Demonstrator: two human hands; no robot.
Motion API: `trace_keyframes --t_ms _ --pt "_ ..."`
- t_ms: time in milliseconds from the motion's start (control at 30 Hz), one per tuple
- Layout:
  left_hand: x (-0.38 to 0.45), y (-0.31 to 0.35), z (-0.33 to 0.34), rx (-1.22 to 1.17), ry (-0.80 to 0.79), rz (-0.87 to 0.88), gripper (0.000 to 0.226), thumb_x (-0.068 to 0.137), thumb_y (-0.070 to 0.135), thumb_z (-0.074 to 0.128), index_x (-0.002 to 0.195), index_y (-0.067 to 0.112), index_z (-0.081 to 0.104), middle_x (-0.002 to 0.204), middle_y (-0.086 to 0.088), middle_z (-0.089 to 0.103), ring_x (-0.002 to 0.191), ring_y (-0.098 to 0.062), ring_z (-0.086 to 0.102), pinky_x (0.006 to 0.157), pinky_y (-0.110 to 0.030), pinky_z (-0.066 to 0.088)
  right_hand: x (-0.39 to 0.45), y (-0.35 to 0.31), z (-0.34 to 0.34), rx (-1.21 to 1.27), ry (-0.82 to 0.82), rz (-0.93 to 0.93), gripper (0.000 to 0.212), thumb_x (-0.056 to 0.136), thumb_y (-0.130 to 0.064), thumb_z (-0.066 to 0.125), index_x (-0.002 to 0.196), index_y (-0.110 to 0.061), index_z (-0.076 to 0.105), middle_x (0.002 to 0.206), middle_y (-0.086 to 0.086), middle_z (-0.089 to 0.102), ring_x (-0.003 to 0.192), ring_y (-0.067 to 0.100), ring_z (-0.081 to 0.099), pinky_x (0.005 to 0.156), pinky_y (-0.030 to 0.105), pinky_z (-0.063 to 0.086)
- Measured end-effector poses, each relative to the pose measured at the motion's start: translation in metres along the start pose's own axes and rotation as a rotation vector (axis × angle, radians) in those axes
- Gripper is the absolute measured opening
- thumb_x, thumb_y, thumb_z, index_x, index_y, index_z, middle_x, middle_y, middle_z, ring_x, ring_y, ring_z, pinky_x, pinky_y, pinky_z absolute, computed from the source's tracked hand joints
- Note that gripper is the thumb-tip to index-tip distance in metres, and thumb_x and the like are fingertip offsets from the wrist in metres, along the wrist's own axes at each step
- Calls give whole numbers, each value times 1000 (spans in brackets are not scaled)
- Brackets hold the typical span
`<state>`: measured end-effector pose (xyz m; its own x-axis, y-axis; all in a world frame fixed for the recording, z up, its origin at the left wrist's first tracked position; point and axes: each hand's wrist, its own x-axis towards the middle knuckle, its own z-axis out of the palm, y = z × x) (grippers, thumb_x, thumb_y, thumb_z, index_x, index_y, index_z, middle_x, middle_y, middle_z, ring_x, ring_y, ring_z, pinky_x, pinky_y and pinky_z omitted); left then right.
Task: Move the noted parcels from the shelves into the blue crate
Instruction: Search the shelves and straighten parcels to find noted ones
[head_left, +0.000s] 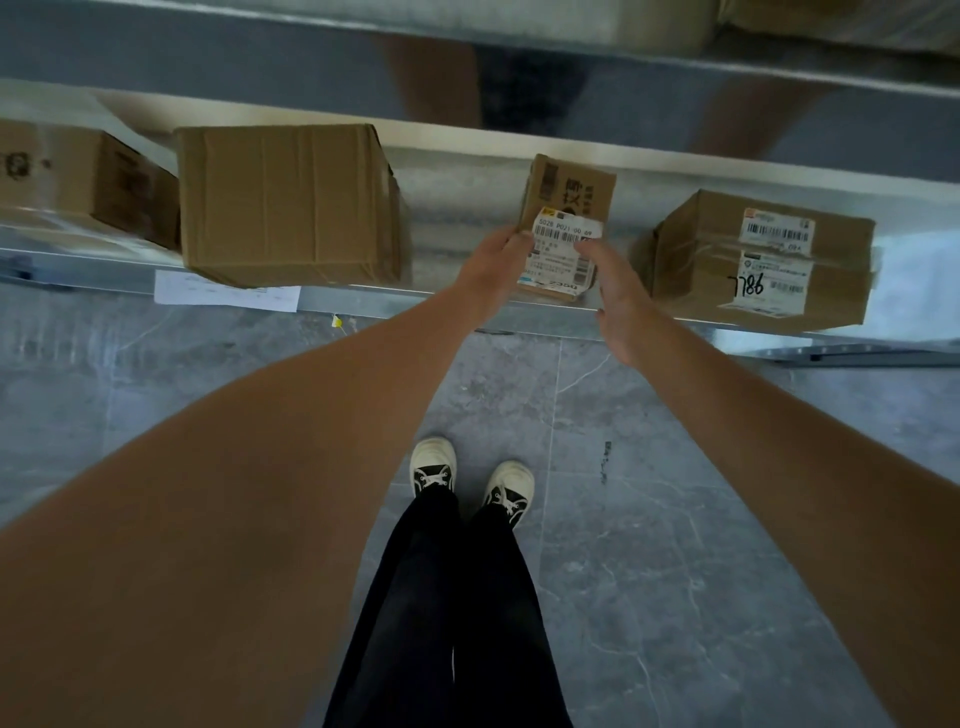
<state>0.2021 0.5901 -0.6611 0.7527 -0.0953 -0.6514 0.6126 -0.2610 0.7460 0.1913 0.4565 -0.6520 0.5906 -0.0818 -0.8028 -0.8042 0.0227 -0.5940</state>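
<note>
Small parcel (566, 228), centre-right of frame on the metal shelf (457, 249), long axis running up-frame, white label end toward the viewer; left hand (498, 265) grips its left edge, right hand (618, 301) loosely spread, fingertips touching its right edge.

Beside the brown small box (569, 208) with its white black-barcoded label (566, 244), the other boxes (291, 202) are plain brown. Right of it, a box (763, 260) bears black "7786". Below, the floor (675, 519) is grey marbled; trousers (457, 623) black; shoes (434, 465) cream and black.
</note>
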Motion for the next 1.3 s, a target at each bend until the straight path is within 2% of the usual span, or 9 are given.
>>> trace_keyframes --t_ms 133,233,433,600,700,867,1033,1133,1300 --pt "-26 6 -44 133 261 151 30 101 26 39 116 14 61 89 6 59 70 1 52 62 -9 47 -25 -2 9 -80 199 -75 54 98 -29 53 144 -7 37 119 0 55 99 8 55 78 19 37" --pt "-48 7 -103 231 538 200 26 99 24 43 105 14 66 79 5 58 63 -3 49 52 -9 40 -39 -13 26 -277 345 -267 56 95 -31 55 144 -10 38 137 6 52 122 20 52 85 27 40" --pt "-65 -37 -237 401 896 98 36 92 27 41 117 9 59 124 -13 56 113 -31 50 97 -39 41 -28 -38 121 -447 183 -358 48 91 -47 53 129 -17 52 128 5 56 122 25 51 87 26 37" --pt "-71 -79 -273 72 745 -196 43 96 30 41 136 15 45 128 -8 53 118 -28 49 91 -34 38 -23 -11 205 -391 64 -219 32 95 -51 49 92 -20 59 93 -4 57 97 19 51 83 29 36" --pt "-69 -86 -281 -175 499 -345 46 100 39 37 140 19 44 140 -7 49 128 -25 46 102 -34 33 -25 6 232 -263 65 -167 49 95 -51 52 130 -17 54 124 -1 57 116 19 51 91 28 34" --pt "-63 -80 -286 -299 322 -302 47 101 37 37 143 15 43 146 2 46 133 -13 41 107 -28 25 -28 16 244 -186 162 -82 59 94 -54 51 135 -12 51 136 7 54 122 24 51 107 40 40" --pt "-66 -75 -296 -447 342 -199 32 101 22 36 96 12 66 78 6 56 75 -6 50 81 -23 34 -41 10 228 -66 267 -101 53 96 -52 48 129 -12 58 132 6 58 121 21 53 109 41 37" --pt "-71 -67 -306 -521 305 -175 34 101 26 35 114 12 63 92 1 64 81 -14 59 66 -21 46 -52 -2 220 136 223 -94 51 91 -61 48 121 -22 61 127 -2 61 118 20 54 105 39 38" --pt "-72 -53 -311 -577 373 -183 37 97 24 37 119 12 65 102 1 69 83 -11 61 77 -24 47 -62 -28 213 126 108 -90 64 90 -69 39 125 -19 59 116 1 67 106 17 64 82 30 52"
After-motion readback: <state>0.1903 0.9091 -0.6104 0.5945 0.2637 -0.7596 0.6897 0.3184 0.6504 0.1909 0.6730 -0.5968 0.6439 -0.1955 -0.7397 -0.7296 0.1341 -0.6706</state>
